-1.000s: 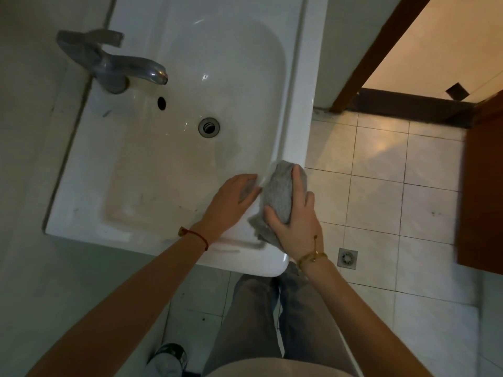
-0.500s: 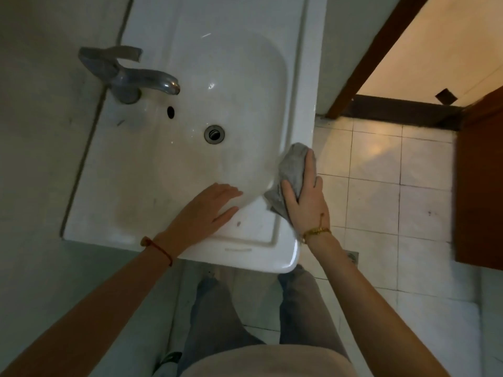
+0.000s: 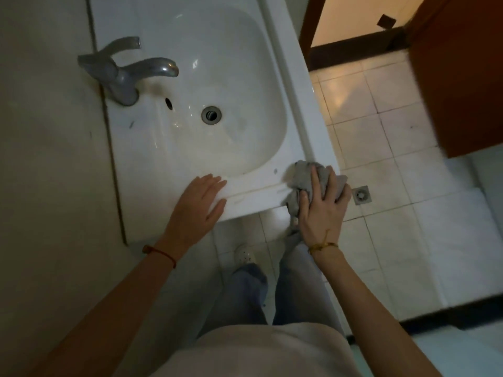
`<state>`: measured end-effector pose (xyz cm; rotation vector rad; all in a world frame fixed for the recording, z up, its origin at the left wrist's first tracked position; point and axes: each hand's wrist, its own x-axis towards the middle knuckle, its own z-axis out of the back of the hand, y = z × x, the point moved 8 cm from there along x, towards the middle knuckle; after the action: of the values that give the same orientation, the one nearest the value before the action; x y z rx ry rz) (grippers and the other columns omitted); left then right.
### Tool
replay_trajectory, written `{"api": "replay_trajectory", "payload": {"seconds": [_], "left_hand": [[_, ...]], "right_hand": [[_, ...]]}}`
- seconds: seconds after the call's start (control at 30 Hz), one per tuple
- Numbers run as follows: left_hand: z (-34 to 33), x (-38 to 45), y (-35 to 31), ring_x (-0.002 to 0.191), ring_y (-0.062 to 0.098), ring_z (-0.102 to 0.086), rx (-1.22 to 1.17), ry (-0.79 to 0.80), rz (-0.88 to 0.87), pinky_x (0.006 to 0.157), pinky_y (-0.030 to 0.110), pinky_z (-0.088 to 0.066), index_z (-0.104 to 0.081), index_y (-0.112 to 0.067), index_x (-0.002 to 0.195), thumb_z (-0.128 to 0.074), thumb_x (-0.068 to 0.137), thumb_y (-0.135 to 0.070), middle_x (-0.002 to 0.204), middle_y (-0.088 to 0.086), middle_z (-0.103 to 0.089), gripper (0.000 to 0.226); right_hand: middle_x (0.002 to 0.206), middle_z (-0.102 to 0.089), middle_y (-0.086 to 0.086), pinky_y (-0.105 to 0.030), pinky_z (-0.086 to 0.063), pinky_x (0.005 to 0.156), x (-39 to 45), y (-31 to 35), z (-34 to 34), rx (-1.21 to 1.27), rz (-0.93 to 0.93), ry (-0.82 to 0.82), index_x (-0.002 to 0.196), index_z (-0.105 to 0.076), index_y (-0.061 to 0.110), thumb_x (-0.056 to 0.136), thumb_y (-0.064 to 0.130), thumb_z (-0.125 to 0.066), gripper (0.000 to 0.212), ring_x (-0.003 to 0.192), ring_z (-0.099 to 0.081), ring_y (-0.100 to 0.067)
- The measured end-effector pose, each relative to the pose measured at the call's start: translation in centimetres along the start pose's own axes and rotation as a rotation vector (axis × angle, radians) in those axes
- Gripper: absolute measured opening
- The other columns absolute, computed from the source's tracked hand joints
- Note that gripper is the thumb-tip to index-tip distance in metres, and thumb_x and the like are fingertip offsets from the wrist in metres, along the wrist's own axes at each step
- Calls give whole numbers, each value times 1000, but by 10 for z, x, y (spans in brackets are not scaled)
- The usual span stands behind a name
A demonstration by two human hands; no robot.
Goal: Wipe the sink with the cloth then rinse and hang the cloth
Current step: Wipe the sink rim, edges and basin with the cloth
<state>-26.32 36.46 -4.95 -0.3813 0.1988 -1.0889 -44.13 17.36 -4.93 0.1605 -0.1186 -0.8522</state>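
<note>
The right hand (image 3: 322, 205) clutches a crumpled grey cloth (image 3: 304, 176) on the glossy white sink (image 3: 294, 85) at its 5 o'clock corner. The left hand (image 3: 197, 202) lies flat, fingers together, on the rim at 6 o'clock.

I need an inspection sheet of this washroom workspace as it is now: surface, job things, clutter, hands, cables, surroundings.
Surface: white sink, basin dry-looking, small dark marks near the tap; no water running.
Job's things: grey cloth, bunched, on the sink's front right corner.
Clutter: nothing seen.
Hands: left hand flat on the front rim; right hand grips the cloth.
Cables: nothing seen.
Surroundings: tiled floor with a floor drain; brown door and open doorway at right.
</note>
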Motion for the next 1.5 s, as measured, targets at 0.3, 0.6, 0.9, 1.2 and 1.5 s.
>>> {"api": "replay_trajectory", "payload": {"seconds": [0.3, 0.6, 0.9, 1.2, 1.5], "left_hand": [[8, -13, 26, 135, 32, -46, 37, -119, 102, 120, 45, -28, -56, -3, 134, -39, 103, -30, 139, 15, -56, 45], [18, -29, 35, 134, 30, -48, 35, -248, 205, 122, 42, -24, -58, -3, 132, -40, 102, -28, 137, 15, -58, 43], [25, -42, 44, 134, 31, -48, 69, -299, 225, 123, 42, -23, -58, -3, 132, -44, 101, -22, 136, 15, -59, 39], [30, -50, 53, 135, 30, -48, 51, -323, 204, 123, 44, -23, -58, -2, 131, -46, 100, -19, 137, 15, -58, 38], [29, -50, 58, 135, 29, -47, 4, -324, 220, 123, 43, -22, -56, -2, 133, -42, 100, -17, 139, 15, -56, 39]], "right_hand": [[131, -57, -14, -52, -25, 112, 4, 100, -26, -9, 544, 160, 127, -60, 13, 102, 46, -33, 50, 128, -44, -40], [124, -57, -15, -43, -40, 97, 39, 24, 12, 42, 407, 4, 108, -70, 8, 100, 41, -41, 45, 119, -47, -35], [117, -62, -10, -42, -33, 103, -6, 144, -18, 66, 724, 128, 118, -65, 13, 99, 46, -42, 44, 121, -48, -32], [109, -63, -7, -42, -41, 88, 21, 72, 1, 26, 516, 22, 110, -67, 14, 97, 47, -43, 43, 110, -51, -32], [112, -62, -6, -40, -38, 90, -18, 172, -19, 132, 797, 112, 119, -64, 16, 97, 49, -43, 46, 109, -52, -29]]}}
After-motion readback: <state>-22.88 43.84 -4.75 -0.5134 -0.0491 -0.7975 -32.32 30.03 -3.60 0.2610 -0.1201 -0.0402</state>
